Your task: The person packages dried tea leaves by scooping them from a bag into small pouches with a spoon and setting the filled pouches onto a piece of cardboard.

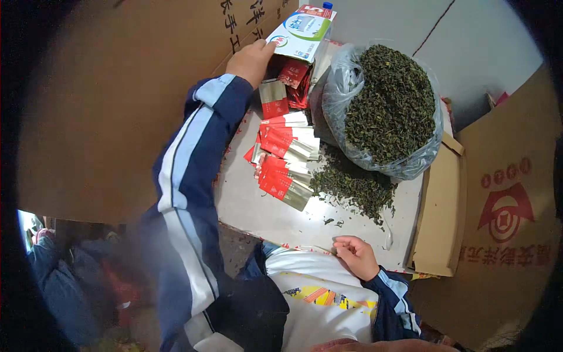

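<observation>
My left hand is at the near left side of a white, green and red carton; its fingertips are hidden against the carton. Red packets show at the carton's open end. Below them, red and silver packets lie in overlapping piles on the white tabletop. To their right, loose dark dried leaves are spread beside a clear plastic bag full of the same leaves. My right hand rests by the table's near edge, its fingers curled, with nothing visible in them.
A large cardboard box stands at the left, and another with red print at the right. An open cardboard tray lies along the table's right side. A white spoon is near the loose leaves. Part of a person shows at lower left.
</observation>
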Available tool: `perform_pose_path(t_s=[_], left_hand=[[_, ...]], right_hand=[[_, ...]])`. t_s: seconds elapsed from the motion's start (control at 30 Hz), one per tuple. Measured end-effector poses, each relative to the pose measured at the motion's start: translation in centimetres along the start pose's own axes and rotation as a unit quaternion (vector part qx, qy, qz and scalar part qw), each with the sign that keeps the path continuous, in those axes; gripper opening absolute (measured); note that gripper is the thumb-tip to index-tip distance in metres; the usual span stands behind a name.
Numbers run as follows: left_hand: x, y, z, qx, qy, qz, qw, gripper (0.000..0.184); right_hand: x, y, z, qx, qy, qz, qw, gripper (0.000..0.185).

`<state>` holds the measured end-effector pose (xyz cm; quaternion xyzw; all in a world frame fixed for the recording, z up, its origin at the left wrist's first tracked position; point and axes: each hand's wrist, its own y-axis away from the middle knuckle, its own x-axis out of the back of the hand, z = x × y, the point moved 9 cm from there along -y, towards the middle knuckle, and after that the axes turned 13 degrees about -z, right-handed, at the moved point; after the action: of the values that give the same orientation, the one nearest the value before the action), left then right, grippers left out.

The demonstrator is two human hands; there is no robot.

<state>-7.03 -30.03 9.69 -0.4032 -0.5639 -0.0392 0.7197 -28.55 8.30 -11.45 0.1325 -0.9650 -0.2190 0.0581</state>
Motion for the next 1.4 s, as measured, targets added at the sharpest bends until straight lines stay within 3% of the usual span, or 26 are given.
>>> perform_pose_path(t_s=[0.07,0.37,0.5,0.6,0.63,0.7,0.77,0.83,0.93,1.03,1.07,1.17,1.33,1.4], left_hand=[[-1.3,-0.4,-0.4,0.033,-0.032,-0.056,0.997,0.03],[-0.8,0.5,0.0,0.027,-0.069,-0.077,0.994,0.031],[-0.4,1.1,-0.1,-0.013,-0.015,-0.038,0.999,0.031],[1.2,2.4,-0.9,0.02,0.067,0.095,0.993,0.031],[1.1,3.1,-0.6,0.018,0.067,0.093,0.993,0.031],[1.3,6.0,-2.0,0.117,0.112,0.113,0.98,0.023],[-2.8,9.1,-5.2,0.267,0.166,0.032,0.949,0.02],[-7.3,11.8,-7.0,0.324,0.184,-0.09,0.924,0.023],[-13.0,13.8,-10.2,0.365,0.147,-0.132,0.91,0.025],[-22.2,16.6,-13.1,0.484,0.392,-0.216,0.752,0.025],[-23.4,16.3,-13.6,0.481,0.394,-0.215,0.753,0.025],[-23.3,15.1,-14.5,0.436,0.394,-0.09,0.804,0.022],[-17.6,14.5,-10.6,0.411,0.309,-0.117,0.85,0.021],[-10.9,13.1,-6.1,0.285,0.281,-0.025,0.916,0.021]], right_hand=[[-0.1,0.0,0.0,0.002,0.003,0.003,1.0,0.026],[-0.2,0.2,-0.4,0.014,-0.027,0.016,0.999,0.025],[-0.1,0.0,-0.1,0.02,-0.018,0.015,1.0,0.025],[-0.2,0.2,-0.2,0.035,-0.034,0.019,0.999,0.025],[-0.2,0.3,-0.2,0.043,-0.043,0.021,0.998,0.025],[-0.2,0.4,0.1,0.039,-0.046,0.023,0.998,0.024],[-0.2,0.4,0.4,0.033,-0.043,0.021,0.998,0.022],[-0.3,0.5,0.6,0.032,-0.042,0.022,0.998,0.022],[-0.3,0.3,0.3,0.037,-0.032,0.023,0.999,0.022],[-0.5,0.6,0.2,0.02,-0.071,0.022,0.997,0.022],[-0.4,0.5,0.2,0.022,-0.07,0.025,0.997,0.022],[-0.4,0.5,0.1,0.042,-0.067,0.044,0.996,0.021],[-0.4,0.6,-0.1,0.024,-0.083,0.036,0.996,0.021],[-0.3,0.6,-0.1,0.025,-0.101,0.038,0.994,0.021]])
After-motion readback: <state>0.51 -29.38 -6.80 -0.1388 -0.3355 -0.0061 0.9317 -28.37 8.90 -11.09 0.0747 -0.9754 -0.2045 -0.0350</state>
